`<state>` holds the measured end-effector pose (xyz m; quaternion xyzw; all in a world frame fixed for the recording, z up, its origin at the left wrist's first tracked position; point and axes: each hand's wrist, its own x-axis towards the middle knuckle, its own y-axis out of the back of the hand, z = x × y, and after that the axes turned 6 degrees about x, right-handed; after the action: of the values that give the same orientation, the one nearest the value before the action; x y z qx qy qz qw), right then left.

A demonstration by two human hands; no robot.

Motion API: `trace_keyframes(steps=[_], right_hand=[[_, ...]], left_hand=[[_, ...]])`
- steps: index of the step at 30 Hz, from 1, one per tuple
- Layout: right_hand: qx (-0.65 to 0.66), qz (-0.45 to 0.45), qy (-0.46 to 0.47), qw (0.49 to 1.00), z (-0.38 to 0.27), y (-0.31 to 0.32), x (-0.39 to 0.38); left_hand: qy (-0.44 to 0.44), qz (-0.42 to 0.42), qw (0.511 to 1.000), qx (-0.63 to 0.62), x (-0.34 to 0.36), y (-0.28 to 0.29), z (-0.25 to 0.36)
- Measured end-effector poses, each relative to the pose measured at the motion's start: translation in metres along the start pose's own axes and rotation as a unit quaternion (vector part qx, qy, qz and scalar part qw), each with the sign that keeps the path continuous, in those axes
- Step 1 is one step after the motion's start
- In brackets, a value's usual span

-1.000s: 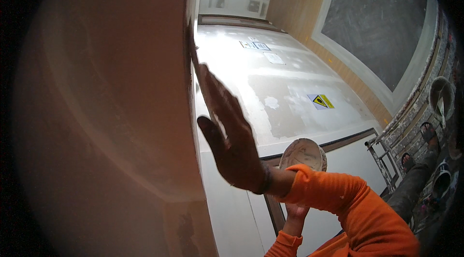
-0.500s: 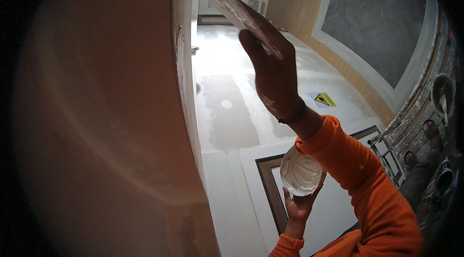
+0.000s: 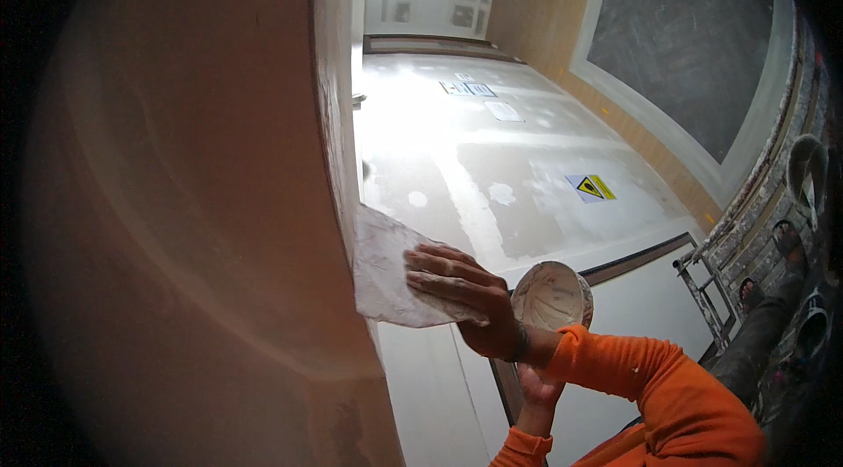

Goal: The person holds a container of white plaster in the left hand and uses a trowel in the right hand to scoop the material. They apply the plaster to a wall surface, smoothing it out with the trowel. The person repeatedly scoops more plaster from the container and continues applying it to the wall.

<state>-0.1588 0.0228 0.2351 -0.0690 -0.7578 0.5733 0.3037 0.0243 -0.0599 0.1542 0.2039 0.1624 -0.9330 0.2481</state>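
My right hand, in an orange sleeve, holds a broad, flat, plaster-smeared blade, fingers spread across its face. The blade's edge meets the long corner of the pinkish board surface filling the left side. Wet white compound shows along that corner higher up. Lower right, behind my right wrist, my left hand supports a round bowl with whitish compound inside; much of its grip is hidden by my right arm.
A patched white wall carries a yellow warning sign. A grey panel sits in wood. At the right, my feet stand on a spattered slatted platform with a metal frame, beside a bucket. Dark-framed openings are below.
My right hand swung up along the corner with the blade half a second ago and is now much lower, the blade turned flat toward me. My left hand still holds the bowl.
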Motion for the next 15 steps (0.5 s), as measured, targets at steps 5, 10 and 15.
trace_keyframes(steps=[5,10,15], right_hand=[[-0.028,0.106,0.051,0.993,-0.009,0.004,0.046],[-0.11,0.068,0.104,0.986,-0.003,-0.024,0.094],[-0.009,-0.01,0.088,0.996,0.011,-0.013,0.027]], left_hand=[[-0.002,0.078,0.996,-0.052,0.006,0.012,0.004],[0.045,0.031,0.981,-0.184,0.006,0.02,-0.002],[0.048,-0.025,0.963,-0.265,0.011,0.027,-0.004]])
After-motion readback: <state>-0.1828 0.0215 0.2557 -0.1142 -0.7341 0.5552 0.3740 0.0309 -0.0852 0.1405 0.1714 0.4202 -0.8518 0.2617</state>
